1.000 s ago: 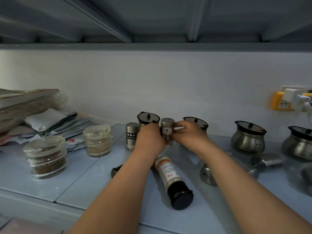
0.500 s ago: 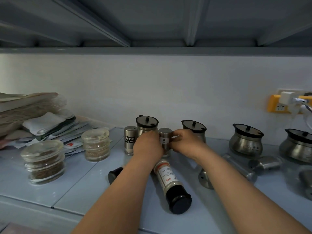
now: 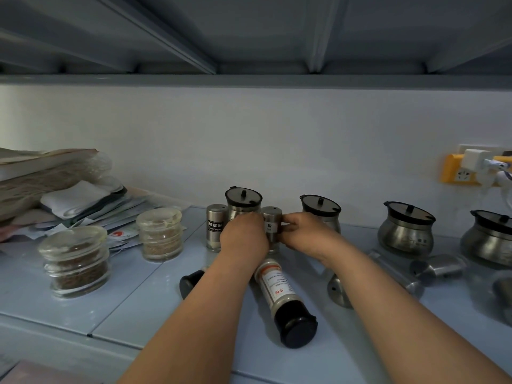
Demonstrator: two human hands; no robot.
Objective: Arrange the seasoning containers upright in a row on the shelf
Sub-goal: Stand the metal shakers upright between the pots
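A small steel salt shaker (image 3: 272, 221) stands upright near the back of the grey shelf (image 3: 144, 295). My left hand (image 3: 243, 235) and my right hand (image 3: 303, 231) clasp it from either side. A steel pepper shaker (image 3: 215, 227) is upright just to its left. In front of my hands a plastic bottle (image 3: 285, 302) with a black cap lies on its side. Under my left forearm shows the black cap of another lying bottle (image 3: 191, 281). Lying steel shakers rest under and beyond my right arm: one (image 3: 339, 291), one (image 3: 394, 273), one (image 3: 437, 268).
Steel lidded pots stand along the wall: one (image 3: 243, 200), one (image 3: 321, 210), one (image 3: 406, 230), one (image 3: 489, 236). Two glass jars (image 3: 74, 260) (image 3: 160, 232) stand at left before a pile of papers and packets (image 3: 55, 195). A yellow socket (image 3: 460, 173) with plugs hangs at right.
Both hands have lowered the salt shaker slightly toward the shelf, beside the pepper shaker. Nothing else has shifted.
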